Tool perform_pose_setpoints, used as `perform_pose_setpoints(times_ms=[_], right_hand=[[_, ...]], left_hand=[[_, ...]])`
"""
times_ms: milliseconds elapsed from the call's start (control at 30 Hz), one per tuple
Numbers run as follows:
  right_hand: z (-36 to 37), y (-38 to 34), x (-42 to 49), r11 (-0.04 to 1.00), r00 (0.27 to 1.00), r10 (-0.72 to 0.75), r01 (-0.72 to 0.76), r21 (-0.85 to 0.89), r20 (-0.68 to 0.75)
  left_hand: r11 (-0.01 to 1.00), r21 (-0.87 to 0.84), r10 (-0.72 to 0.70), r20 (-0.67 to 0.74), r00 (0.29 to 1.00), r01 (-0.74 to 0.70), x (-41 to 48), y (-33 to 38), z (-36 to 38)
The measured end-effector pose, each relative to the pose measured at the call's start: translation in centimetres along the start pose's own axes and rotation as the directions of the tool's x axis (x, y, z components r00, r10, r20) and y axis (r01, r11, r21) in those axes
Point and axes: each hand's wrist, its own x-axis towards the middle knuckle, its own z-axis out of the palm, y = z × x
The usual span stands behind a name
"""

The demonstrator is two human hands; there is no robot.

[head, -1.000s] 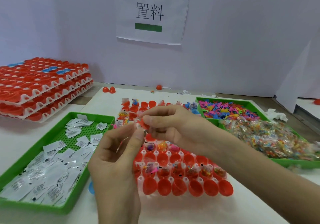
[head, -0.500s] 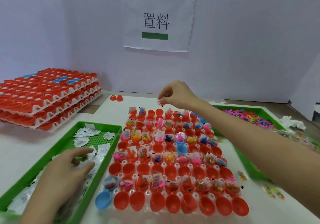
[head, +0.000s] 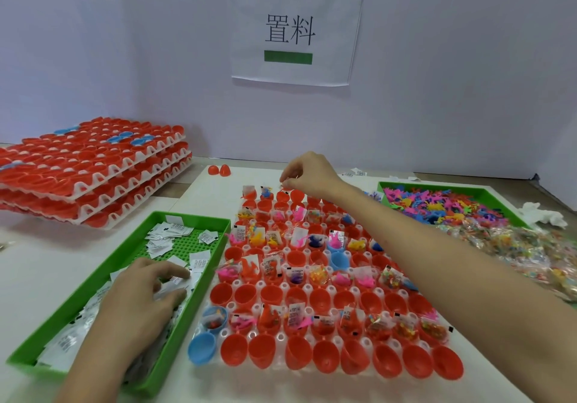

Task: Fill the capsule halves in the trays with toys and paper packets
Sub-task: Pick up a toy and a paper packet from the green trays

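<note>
At the capsule tray's (head: 307, 287) 12 o'clock edge the right hand (head: 309, 174) hovers, fingertips (head: 284, 180) pinched together, on what I cannot tell; at 9 o'clock the left hand (head: 146, 293) rests, fingers (head: 178, 270) loosely spread, on paper packets (head: 165, 235).

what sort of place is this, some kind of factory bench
Probably a toy-capsule packing station in a small factory or workshop. Stacked trays of red capsule halves wait at the left, paper packets and loose plastic toys lie sorted in bulk, and a printed sign hangs above.

Left forearm (head: 93, 362) and right forearm (head: 452, 262) (2 total) are bare.
</note>
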Motion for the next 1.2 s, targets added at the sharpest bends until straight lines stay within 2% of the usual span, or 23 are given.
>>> perform_pose_setpoints(times_ms=[333, 533, 867, 1200], right_hand=[[2.0, -0.7, 0.3, 0.981, 0.998, 0.046, -0.051, -0.186, -0.033], [2.0, -1.1, 0.9, 0.971, 0.997, 0.069, -0.062, -0.232, 0.025], [1.9, -2.2, 1.0, 0.963, 0.989, 0.103, -0.072, -0.260, 0.104], [1.9, -1.8, 0.8, 0.965, 0.984, 0.158, -0.135, -0.227, 0.085]], left_hand=[[1.000, 0.022, 0.007, -0.013, 1.000, -0.007, 0.0, 0.1, -0.1], [1.000, 0.012, -0.008, -0.018, 1.000, 0.009, 0.0, 0.0, 0.0], [1.000, 0.008, -0.014, -0.024, 1.000, 0.014, 0.0, 0.1, -0.1], [1.000, 0.015, -0.013, -0.010, 1.000, 0.013, 0.1, 0.0, -0.1]])
